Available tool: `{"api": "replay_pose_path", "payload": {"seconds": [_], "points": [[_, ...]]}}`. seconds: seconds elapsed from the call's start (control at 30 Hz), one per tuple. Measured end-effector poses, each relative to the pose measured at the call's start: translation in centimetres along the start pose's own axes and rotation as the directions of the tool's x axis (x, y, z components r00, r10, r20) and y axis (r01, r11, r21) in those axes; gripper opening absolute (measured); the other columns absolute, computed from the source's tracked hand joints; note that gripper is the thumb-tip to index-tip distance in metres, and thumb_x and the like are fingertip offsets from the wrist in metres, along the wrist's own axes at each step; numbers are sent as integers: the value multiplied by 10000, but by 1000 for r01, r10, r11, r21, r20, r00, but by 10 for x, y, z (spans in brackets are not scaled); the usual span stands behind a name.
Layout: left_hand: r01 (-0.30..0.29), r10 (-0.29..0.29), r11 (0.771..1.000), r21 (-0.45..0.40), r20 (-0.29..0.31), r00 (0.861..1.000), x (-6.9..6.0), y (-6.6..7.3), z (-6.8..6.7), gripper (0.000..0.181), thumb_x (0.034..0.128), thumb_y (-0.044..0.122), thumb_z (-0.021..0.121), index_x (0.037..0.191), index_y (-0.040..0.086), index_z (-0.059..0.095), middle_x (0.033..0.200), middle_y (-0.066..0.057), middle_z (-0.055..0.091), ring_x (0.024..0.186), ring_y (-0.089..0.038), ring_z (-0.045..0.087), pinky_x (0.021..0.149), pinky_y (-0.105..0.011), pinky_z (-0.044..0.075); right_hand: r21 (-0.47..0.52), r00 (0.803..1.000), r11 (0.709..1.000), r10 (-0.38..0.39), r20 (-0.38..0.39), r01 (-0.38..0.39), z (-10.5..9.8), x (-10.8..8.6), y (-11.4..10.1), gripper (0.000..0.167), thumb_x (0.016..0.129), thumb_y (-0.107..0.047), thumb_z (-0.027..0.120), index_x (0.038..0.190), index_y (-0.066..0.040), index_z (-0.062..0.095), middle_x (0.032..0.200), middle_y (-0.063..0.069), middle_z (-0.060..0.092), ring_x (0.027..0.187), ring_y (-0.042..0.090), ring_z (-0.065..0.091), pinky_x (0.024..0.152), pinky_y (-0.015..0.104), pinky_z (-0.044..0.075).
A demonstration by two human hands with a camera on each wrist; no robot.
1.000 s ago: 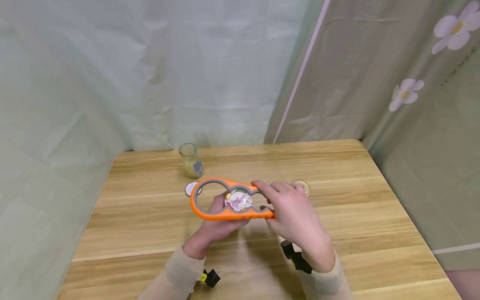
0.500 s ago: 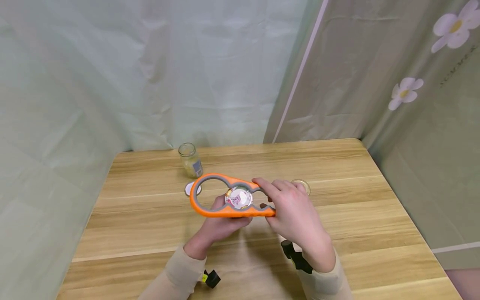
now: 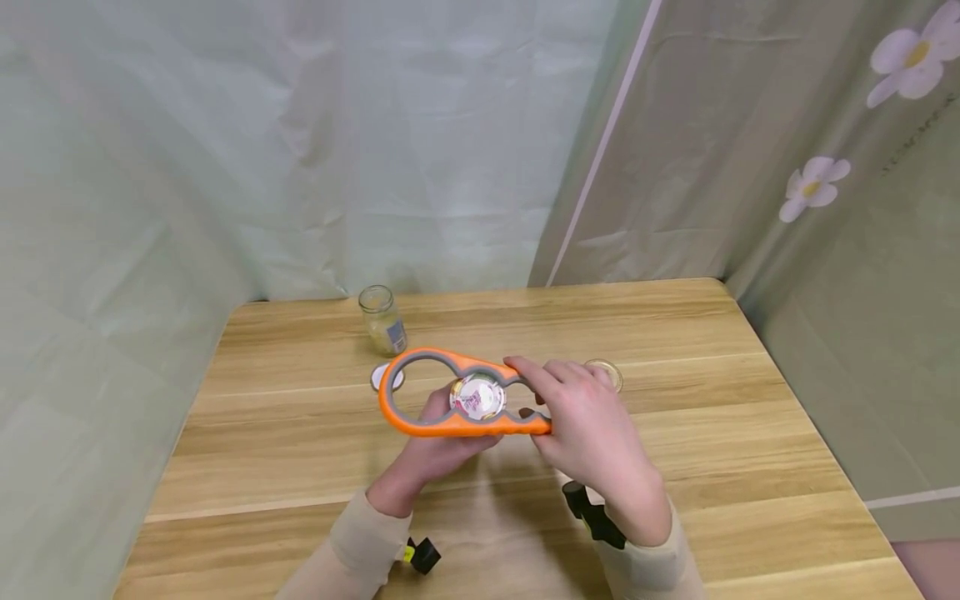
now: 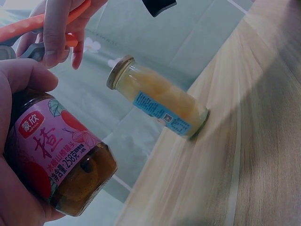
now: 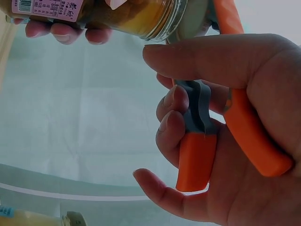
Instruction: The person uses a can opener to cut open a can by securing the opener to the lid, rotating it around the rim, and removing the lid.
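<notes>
My left hand [image 3: 442, 446] grips a glass jar with a pink label [image 4: 51, 150], its fingers around the body. The jar tilts in the left wrist view, dark contents inside. Its printed lid [image 3: 478, 397] sits within the middle opening of an orange and grey multi-ring jar opener [image 3: 420, 428]. My right hand [image 3: 592, 417] holds the opener by its two handles, fingers curled around them in the right wrist view. There the jar's clear glass neck [image 5: 164, 23] shows beside the opener; whether the lid is loose I cannot tell.
At the back left of the wooden table [image 3: 720, 433] stands a lidless glass jar [image 3: 384, 325]. A loose lid [image 3: 382, 377] lies in front of it. Beyond my right hand is a gold-lidded jar of pale yellow fruit [image 4: 157, 94], mostly hidden in the head view.
The opener and the lid have shifted slightly upward in the head view, and the glare on the lid differs. Both hands keep their holds.
</notes>
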State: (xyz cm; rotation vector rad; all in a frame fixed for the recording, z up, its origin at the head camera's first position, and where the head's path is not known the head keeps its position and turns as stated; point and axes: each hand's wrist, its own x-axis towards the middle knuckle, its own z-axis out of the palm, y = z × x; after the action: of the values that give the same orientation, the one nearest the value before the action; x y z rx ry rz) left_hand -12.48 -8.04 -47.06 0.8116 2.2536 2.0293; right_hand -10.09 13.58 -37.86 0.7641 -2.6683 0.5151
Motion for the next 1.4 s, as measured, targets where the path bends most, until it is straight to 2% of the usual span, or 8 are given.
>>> {"api": "replay_pose_path", "payload": {"seconds": [0.3, 0.47, 0.67, 0.87, 1.03, 1.23, 1.3, 1.4], "points": [[0, 1, 1000, 17, -25, 1000, 0, -4, -2, 601, 890, 37, 848, 1431, 174, 624, 1316, -19, 698, 1135, -218, 645, 1004, -319, 521, 6, 998, 1000, -10, -55, 10, 0, 0, 2, 712, 755, -51, 875, 1422, -204, 678, 829, -83, 609, 759, 123, 602, 802, 448, 469], [42, -42, 999, 0, -45, 998, 1, -2, -3, 640, 889, 68, 867, 1444, 203, 578, 1349, 13, 673, 1183, -217, 632, 1024, -320, 517, 12, 998, 1000, -6, -60, 7, -2, -1, 1, 718, 759, -53, 872, 1433, -204, 674, 830, -86, 602, 751, 123, 596, 805, 447, 473], [99, -97, 995, 25, -53, 994, 3, -2, -3, 612, 900, 142, 877, 1433, 265, 603, 1286, 70, 702, 1135, -192, 645, 984, -315, 527, 17, 997, 1000, -1, -71, 2, -3, -1, 1, 727, 766, -67, 879, 1446, -210, 668, 834, -83, 607, 753, 130, 600, 796, 441, 463], [138, -127, 985, 105, -105, 986, 3, -1, -5, 615, 880, 107, 872, 1414, 203, 583, 1292, 73, 679, 1112, -176, 632, 957, -331, 520, 19, 997, 1000, -3, -76, 4, -3, 0, 2, 738, 773, -70, 876, 1462, -214, 654, 847, -60, 636, 767, 146, 615, 771, 436, 454], [168, -151, 976, 137, -129, 980, 5, -3, -8, 606, 880, 243, 913, 1387, 258, 581, 1224, 102, 706, 1062, -149, 645, 891, -341, 535, 9, 997, 1000, -9, -77, 10, -2, -1, 3, 730, 781, -77, 861, 1465, -223, 648, 845, -78, 622, 762, 138, 607, 769, 426, 444], [162, -140, 976, 144, -153, 978, 8, -12, -15, 484, 937, 288, 861, 1344, 265, 599, 1172, 89, 700, 1018, -158, 640, 865, -330, 540, 15, 997, 1000, -10, -82, 11, -1, 0, 1, 729, 779, -82, 857, 1463, -229, 649, 843, -96, 607, 761, 134, 603, 787, 440, 452], [149, -134, 984, 97, -146, 980, 8, -14, -16, 494, 935, 260, 865, 1348, 233, 595, 1190, 49, 708, 1063, -187, 649, 907, -357, 546, 18, 996, 1000, -12, -84, 13, 0, 0, 1, 732, 777, -79, 856, 1464, -225, 650, 843, -89, 612, 759, 140, 606, 777, 443, 460], [161, -146, 984, 75, -173, 974, 7, -18, -18, 518, 918, 177, 871, 1350, 180, 584, 1230, -10, 704, 1137, -215, 648, 984, -407, 541, 19, 996, 1000, -12, -88, 14, 0, 0, 1, 732, 778, -81, 859, 1467, -218, 652, 846, -71, 626, 759, 151, 611, 771, 457, 476]]}}
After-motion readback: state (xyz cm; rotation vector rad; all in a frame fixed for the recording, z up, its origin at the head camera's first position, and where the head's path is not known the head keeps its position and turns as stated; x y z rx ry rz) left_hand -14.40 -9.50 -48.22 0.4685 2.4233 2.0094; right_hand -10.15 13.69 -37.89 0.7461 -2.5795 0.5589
